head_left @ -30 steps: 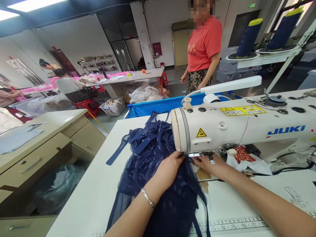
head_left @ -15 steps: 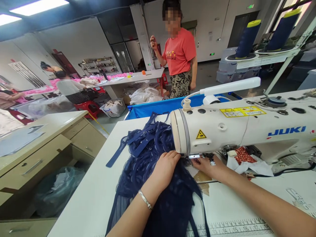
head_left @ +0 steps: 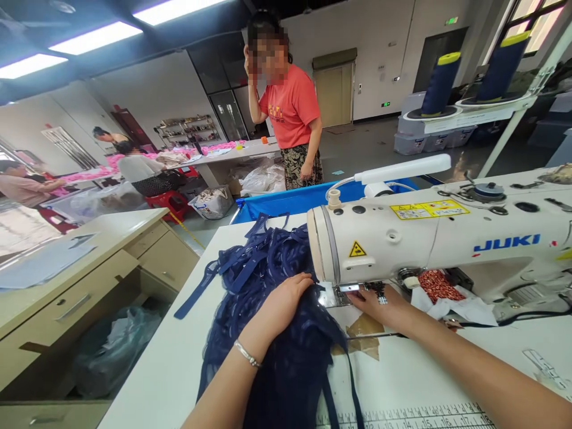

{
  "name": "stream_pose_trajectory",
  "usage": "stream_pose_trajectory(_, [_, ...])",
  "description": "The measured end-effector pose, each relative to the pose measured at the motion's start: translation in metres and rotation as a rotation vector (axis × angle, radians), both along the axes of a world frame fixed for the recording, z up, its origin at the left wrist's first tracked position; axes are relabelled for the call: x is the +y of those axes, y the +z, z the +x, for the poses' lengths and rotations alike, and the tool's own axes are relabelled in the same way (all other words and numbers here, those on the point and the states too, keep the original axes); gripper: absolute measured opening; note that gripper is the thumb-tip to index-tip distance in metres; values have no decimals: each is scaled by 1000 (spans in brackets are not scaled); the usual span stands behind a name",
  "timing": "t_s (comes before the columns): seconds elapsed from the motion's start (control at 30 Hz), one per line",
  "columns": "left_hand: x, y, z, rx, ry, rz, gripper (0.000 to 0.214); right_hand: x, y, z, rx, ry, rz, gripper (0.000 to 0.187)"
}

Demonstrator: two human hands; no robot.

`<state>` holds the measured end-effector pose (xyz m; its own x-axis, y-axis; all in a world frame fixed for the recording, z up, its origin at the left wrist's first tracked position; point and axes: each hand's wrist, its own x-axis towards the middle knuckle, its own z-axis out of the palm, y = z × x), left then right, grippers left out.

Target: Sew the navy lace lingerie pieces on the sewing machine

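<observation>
Navy mesh garments [head_left: 263, 298] with straps lie piled at the left of the white sewing machine [head_left: 393, 232]. My left hand [head_left: 288, 301] closes over the pile's right edge, beside the machine head; its fingertips are partly hidden in the folds. Under the machine arm, my right hand [head_left: 378, 305] has its fingers drawn together beside the presser foot [head_left: 350, 288]. Whatever those fingers hold, if anything, cannot be made out. A bare strip of the metal needle plate [head_left: 333, 297] shows between the pile and my right fingers. Dark straps [head_left: 353, 381] trail toward the table's front.
Brown tape [head_left: 364, 339] and a printed ruler [head_left: 429, 414] mark the tabletop. A red patterned pad [head_left: 440, 287] rests under the arm. Navy thread cones [head_left: 440, 86] stand above. Behind are a blue cloth bin [head_left: 277, 199] and a standing person [head_left: 292, 107]; a cabinet [head_left: 102, 280] is left.
My left hand and the garments have shifted left, away from the needle area, uncovering the needle plate. My right hand stays by the presser foot. The standing person's hand has risen to the head.
</observation>
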<state>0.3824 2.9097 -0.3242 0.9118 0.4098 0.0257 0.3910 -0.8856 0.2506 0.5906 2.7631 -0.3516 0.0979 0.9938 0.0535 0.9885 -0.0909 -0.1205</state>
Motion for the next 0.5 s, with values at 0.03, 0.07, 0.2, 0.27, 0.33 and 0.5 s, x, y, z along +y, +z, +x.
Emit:
stream_pose_trajectory(0.03, [-1,3,-2,11,-10,-6,50,1,1,0,29,-15,8,42])
stream_pose_trajectory(0.07, [-1,6,-5,23,-22,-6,53,2,2,0,61,-27,24,38])
stream_pose_trajectory(0.2, [0,15,-12,117,-47,16,59,2,0,2,178,-51,116,30])
stream_pose_trajectory(0.27, [0,14,-14,151,19,22,52,0,0,2,180,-24,107,33])
stream_pose_trajectory(0.33, [-2,9,-16,111,221,79,44,-3,2,1,129,22,53,39])
stream_pose_trajectory(0.5, [-10,-15,-24,24,836,248,89,-9,14,0,101,26,120,35])
